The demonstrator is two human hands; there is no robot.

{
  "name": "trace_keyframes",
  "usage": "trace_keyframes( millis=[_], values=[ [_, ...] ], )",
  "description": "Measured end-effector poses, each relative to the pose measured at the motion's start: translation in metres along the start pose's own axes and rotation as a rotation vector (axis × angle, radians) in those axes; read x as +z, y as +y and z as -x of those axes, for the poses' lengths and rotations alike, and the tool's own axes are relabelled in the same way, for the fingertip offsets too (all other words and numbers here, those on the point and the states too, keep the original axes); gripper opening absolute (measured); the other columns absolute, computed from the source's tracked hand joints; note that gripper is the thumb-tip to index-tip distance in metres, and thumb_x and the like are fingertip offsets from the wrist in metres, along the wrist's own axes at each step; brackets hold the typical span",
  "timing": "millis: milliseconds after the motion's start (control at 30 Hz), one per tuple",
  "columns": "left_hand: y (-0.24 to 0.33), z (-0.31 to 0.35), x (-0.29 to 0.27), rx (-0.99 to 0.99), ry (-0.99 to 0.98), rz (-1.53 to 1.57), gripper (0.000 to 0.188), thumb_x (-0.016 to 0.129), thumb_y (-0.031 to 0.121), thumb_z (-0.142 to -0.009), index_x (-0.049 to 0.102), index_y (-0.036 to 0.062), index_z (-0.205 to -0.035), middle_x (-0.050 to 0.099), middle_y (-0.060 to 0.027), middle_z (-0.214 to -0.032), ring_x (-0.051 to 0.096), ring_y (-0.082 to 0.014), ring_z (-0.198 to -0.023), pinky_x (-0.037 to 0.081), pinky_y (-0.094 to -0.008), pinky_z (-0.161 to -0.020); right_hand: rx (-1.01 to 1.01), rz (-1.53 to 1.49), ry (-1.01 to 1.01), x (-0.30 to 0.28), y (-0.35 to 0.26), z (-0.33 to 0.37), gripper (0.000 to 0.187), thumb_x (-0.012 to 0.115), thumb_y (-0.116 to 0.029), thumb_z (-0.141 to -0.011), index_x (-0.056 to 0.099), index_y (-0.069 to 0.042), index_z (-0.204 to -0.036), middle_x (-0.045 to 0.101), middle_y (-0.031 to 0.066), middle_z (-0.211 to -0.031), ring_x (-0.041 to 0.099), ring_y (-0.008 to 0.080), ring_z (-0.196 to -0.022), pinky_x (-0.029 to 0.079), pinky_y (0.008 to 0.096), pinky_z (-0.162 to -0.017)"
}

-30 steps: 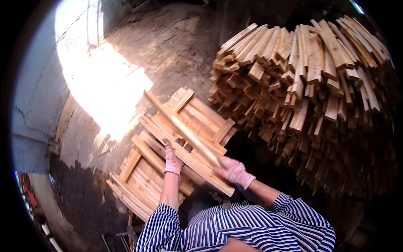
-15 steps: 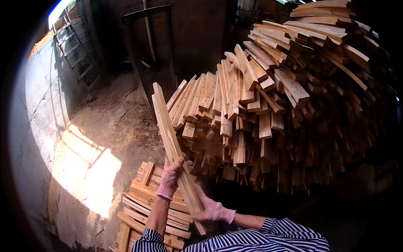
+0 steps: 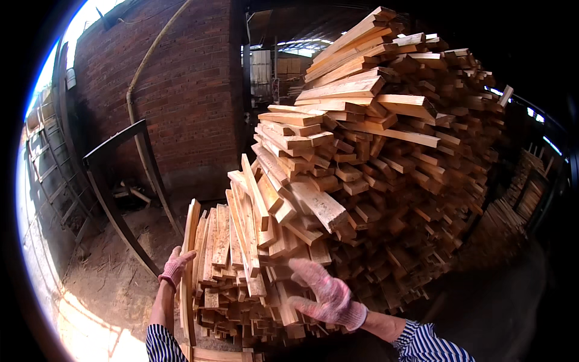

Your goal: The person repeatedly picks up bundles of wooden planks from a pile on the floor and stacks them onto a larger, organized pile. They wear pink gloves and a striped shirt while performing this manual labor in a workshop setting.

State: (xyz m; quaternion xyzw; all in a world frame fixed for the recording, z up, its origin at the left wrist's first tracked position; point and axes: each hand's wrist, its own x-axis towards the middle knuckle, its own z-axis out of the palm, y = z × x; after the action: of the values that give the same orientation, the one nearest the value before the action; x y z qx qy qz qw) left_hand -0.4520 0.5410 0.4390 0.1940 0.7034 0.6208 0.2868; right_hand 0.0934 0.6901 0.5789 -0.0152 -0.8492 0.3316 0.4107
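At the left end of the tall stack, my left hand [image 3: 175, 266], in a pinkish knit glove, grips a pair of long, narrow wooden planks [image 3: 188, 289] by their edge. Its thumb lies across the wood, while the other fingers are partly hidden. The planks stand nearly lengthwise beside the stack. My right hand [image 3: 329, 297], gloved alike and slightly blurred, is raised in front of the stack with fingers and thumb apart, holding nothing. Nearest to it are the stack's loose plank ends [image 3: 283, 298].
The large stack of planks [image 3: 392, 181] rises to the right, its ends jutting unevenly. A dark frame [image 3: 114, 199] stands at the left before a brick wall [image 3: 181, 90]. A ladder [image 3: 57, 163] leans farther left. More planks [image 3: 211, 355] lie at the bottom edge.
My view has lifted toward the stack. My right hand has let go of the planks and opened, moving off to the right. The planks in my left hand now sit against the stack's left end.
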Motion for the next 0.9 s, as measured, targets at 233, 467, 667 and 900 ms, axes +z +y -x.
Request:
trace_keyframes(
  millis=[233,467,667,900],
  values=[
    [0.191,0.057,0.278,0.163,-0.595,0.355,0.077,0.065,0.060,-0.095,0.044,0.0050,-0.145,0.055,-0.0168,-0.128,0.060,-0.0263,-0.104,0.055,-0.0452,-0.087,-0.311,0.888,0.286,-0.116,0.044,-0.147,0.093,0.073,-0.038,-0.091,0.021,-0.007,-0.162,0.034,0.0255,-0.157,0.035,0.0387,-0.147,0.036,0.0449,-0.121],
    [0.318,0.052,0.391,0.061,-0.589,0.466,0.075,0.070,0.071,-0.084,0.059,0.0103,-0.127,0.068,-0.0137,-0.113,0.067,-0.0245,-0.098,0.057,-0.0437,-0.079,0.459,1.210,-0.055,-0.118,0.028,-0.242,0.115,0.084,-0.060,-0.073,0.019,-0.030,-0.163,0.017,0.0163,-0.169,0.040,0.0368,-0.145,0.047,0.0503,-0.109],
    [0.334,0.039,0.378,0.145,-0.659,0.539,0.074,0.071,0.070,-0.082,0.065,0.0137,-0.129,0.071,-0.0106,-0.123,0.070,-0.0270,-0.106,0.058,-0.0456,-0.086,0.453,1.186,-0.201,-0.086,0.012,-0.283,0.099,0.085,-0.045,-0.078,0.032,-0.017,-0.156,0.038,0.0223,-0.150,0.053,0.0372,-0.130,0.057,0.0467,-0.095],
    [0.264,-0.045,0.316,1.207,-0.326,-0.266,0.024,0.064,0.015,-0.095,0.063,0.0127,-0.118,0.063,-0.0050,-0.114,0.061,-0.0208,-0.110,0.051,-0.0325,-0.098,0.054,1.194,0.021,0.039,0.103,-0.305,0.041,0.065,-0.028,-0.093,0.060,-0.006,-0.127,0.054,0.0196,-0.124,0.063,0.0320,-0.105,0.060,0.0419,-0.073]
  ],
)
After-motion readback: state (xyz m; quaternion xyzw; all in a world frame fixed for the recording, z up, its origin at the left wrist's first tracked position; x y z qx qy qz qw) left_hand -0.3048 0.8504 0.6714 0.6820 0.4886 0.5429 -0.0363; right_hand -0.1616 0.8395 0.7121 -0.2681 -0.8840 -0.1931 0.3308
